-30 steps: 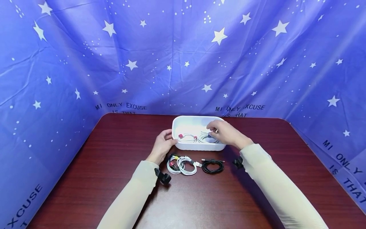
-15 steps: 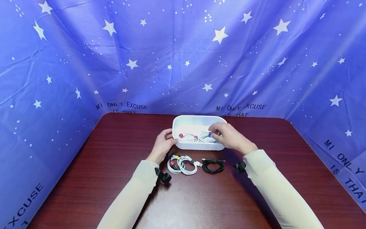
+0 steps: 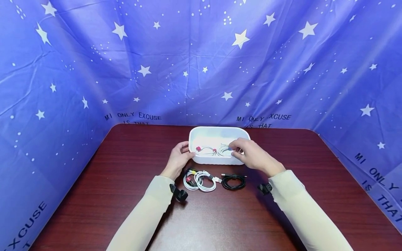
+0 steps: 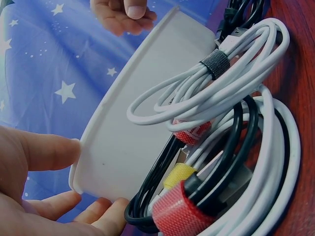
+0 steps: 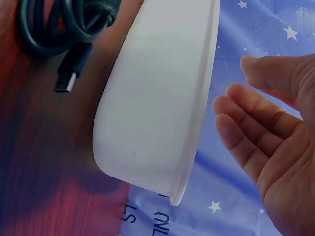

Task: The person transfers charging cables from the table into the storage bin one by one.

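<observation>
My left hand [image 3: 179, 158] holds the left end of the white box [image 3: 220, 160], its thumb at the rim and its fingers along the outside. Above the box's right front rim hovers my right hand [image 3: 251, 153]; the right wrist view shows its fingers loosely bent around nothing. Inside the box lie a white cable with red ties [image 3: 207, 150] at the left and a coiled white cable with a blue tie [image 3: 224, 151] at the right, partly hidden by the right hand.
In front of the box, a coiled white cable with a grey tie [image 3: 205, 184] overlaps other white and black coils with red and yellow ties [image 3: 188, 185]. Right of them lies a coiled black cable [image 3: 233, 183]. A blue star-printed curtain [image 3: 188, 52] surrounds the brown table [image 3: 125, 150].
My right hand has pulled back toward the right front rim, away from the blue-tied white cable, which stays in the box. The left hand has kept its place.
</observation>
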Demonstrator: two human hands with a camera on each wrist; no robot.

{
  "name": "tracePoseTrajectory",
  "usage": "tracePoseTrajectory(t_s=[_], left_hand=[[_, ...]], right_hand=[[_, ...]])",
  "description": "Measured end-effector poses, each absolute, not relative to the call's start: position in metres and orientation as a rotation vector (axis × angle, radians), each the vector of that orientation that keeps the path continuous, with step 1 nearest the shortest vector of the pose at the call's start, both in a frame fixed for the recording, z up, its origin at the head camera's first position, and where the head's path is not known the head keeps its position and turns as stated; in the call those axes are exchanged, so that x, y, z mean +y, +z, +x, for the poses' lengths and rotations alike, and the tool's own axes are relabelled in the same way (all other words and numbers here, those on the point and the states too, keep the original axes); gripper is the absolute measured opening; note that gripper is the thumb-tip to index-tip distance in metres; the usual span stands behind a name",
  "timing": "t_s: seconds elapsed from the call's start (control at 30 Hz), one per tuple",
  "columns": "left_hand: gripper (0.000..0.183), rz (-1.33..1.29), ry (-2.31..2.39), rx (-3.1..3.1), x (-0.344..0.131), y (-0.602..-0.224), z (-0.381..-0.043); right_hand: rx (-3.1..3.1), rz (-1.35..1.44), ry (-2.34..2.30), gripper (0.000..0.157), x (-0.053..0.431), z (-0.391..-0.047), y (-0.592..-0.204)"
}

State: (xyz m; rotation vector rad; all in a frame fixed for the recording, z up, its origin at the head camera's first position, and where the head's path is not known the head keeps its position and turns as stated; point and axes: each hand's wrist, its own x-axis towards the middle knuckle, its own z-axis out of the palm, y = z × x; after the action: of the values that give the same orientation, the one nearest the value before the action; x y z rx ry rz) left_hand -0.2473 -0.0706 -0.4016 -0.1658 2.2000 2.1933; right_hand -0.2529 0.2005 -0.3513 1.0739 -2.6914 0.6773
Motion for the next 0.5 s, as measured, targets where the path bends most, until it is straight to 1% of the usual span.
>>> tracePoseTrajectory(t_s=[0.5], left_hand=[[0.056,-0.179,2.182,2.206,-0.071,-0.402,-0.247]], right_hand=[[-2.669,1.083,0.594,0.016,0.203,-0.236,-0.357]])
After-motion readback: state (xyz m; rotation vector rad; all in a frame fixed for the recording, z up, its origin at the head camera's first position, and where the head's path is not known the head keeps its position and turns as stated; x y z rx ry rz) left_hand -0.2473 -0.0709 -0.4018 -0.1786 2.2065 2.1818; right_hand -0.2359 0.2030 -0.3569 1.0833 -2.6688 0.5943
